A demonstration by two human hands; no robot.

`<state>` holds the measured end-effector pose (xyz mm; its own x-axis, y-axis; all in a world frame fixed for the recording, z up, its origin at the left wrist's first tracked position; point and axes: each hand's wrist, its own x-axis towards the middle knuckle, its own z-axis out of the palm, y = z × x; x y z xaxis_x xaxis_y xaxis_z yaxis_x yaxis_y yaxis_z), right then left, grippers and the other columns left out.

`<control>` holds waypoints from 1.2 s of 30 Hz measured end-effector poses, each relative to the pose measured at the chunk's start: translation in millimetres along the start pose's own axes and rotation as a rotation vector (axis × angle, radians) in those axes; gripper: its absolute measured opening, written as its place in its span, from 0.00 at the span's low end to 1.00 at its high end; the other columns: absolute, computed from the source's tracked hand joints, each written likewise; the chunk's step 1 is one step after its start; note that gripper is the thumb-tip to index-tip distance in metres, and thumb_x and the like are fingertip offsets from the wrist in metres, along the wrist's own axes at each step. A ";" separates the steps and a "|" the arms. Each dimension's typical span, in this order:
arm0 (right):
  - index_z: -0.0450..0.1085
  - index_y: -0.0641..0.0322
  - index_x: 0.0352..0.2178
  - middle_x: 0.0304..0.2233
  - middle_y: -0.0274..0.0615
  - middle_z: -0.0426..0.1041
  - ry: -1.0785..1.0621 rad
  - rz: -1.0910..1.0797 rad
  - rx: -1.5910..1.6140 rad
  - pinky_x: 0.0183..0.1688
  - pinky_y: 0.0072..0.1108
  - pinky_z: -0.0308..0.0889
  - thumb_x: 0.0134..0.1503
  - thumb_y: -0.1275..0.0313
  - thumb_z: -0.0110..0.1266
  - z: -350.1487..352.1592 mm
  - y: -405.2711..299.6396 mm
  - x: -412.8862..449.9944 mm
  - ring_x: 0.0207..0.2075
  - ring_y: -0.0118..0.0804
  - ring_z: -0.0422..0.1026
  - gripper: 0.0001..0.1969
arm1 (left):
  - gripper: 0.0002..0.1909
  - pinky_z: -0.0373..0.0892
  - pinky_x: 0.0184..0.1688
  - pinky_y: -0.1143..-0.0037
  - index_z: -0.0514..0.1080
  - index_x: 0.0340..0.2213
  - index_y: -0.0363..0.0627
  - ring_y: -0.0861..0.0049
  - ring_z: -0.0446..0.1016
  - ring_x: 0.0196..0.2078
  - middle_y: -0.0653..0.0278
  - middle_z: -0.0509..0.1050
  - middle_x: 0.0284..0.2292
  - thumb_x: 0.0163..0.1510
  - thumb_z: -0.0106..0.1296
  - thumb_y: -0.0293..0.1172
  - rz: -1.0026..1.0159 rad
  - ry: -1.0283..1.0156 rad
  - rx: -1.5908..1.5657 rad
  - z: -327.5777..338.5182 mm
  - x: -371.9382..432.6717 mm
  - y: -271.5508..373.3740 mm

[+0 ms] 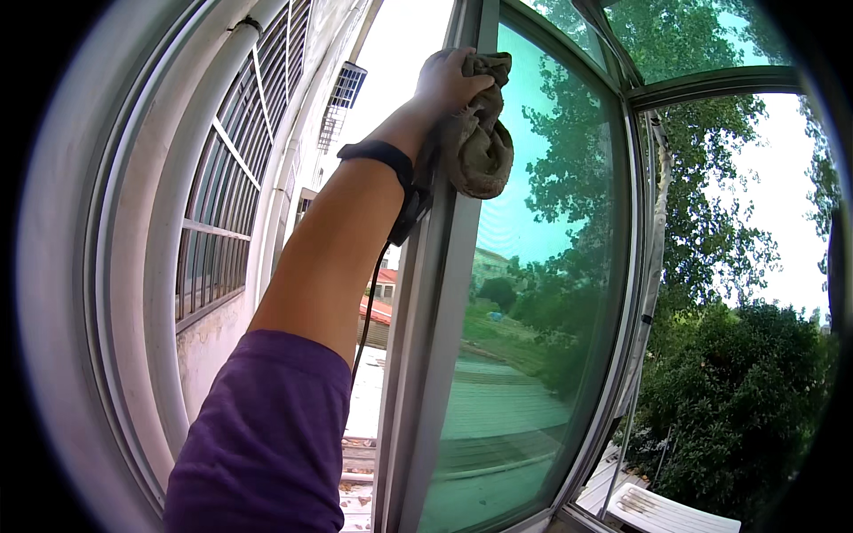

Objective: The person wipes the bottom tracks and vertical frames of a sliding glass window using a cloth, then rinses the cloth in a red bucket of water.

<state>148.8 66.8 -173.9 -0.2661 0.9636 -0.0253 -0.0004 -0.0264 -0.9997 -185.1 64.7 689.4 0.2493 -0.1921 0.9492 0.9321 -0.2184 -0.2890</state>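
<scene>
My left hand (454, 83) is raised high, closed around a bunched grey-brown cloth (481, 126) at the upper part of the window sash's metal frame (433, 320). A rolled fold of the cloth hangs below the fingers, over the frame's edge and the green-tinted glass pane (526, 300). Around the wrist is a black strap (378, 154) with a small black device (410, 214) and a cable running down. A purple sleeve (266, 426) covers the upper arm. My right hand is out of view.
Left of the arm stand a pale wall pipe (166, 266) and a barred window (220, 200). An opening lies between that wall and the sash. At right, another window frame (720, 86) borders an opening onto trees (726, 386) and a white slatted surface (666, 510).
</scene>
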 end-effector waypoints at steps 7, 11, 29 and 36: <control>0.66 0.56 0.29 0.21 0.31 0.63 0.021 0.063 -0.028 0.22 0.22 0.60 0.61 0.56 0.39 6.7 -51.0 -12.6 0.21 0.27 0.61 0.17 | 0.30 0.60 0.55 0.67 0.54 0.56 0.43 0.48 0.64 0.52 0.44 0.64 0.50 0.53 0.47 0.36 -0.145 -0.174 -0.414 -56.2 -196.6 50.2; 0.66 0.55 0.26 0.19 0.30 0.60 0.013 -0.016 -0.060 0.21 0.21 0.56 0.61 0.56 0.40 6.0 -81.3 -7.8 0.19 0.25 0.58 0.17 | 0.29 0.60 0.55 0.64 0.55 0.56 0.44 0.48 0.62 0.54 0.42 0.62 0.51 0.53 0.50 0.27 0.088 -0.224 -0.253 -86.5 -326.2 73.9; 0.65 0.57 0.24 0.19 0.34 0.62 0.202 -0.016 0.079 0.24 0.24 0.57 0.60 0.58 0.42 2.8 -158.6 37.1 0.21 0.30 0.59 0.16 | 0.16 0.68 0.44 0.75 0.65 0.46 0.39 0.74 0.70 0.46 0.58 0.71 0.41 0.55 0.45 0.26 0.190 -0.505 -0.341 -2.3 164.3 -67.0; 0.64 0.57 0.24 0.20 0.39 0.64 0.230 -0.393 -0.618 0.28 0.29 0.61 0.58 0.65 0.41 -30.5 -127.4 -9.8 0.24 0.37 0.64 0.11 | 0.18 0.67 0.47 0.69 0.71 0.44 0.42 0.56 0.71 0.44 0.50 0.72 0.44 0.53 0.46 0.36 0.118 -0.129 0.024 -23.3 43.2 -4.3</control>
<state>180.8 68.8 -46.5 -0.1510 0.9044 0.3992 0.5036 0.4178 -0.7561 -184.4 35.0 728.8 0.3873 -0.0907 0.9175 0.9000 -0.1787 -0.3976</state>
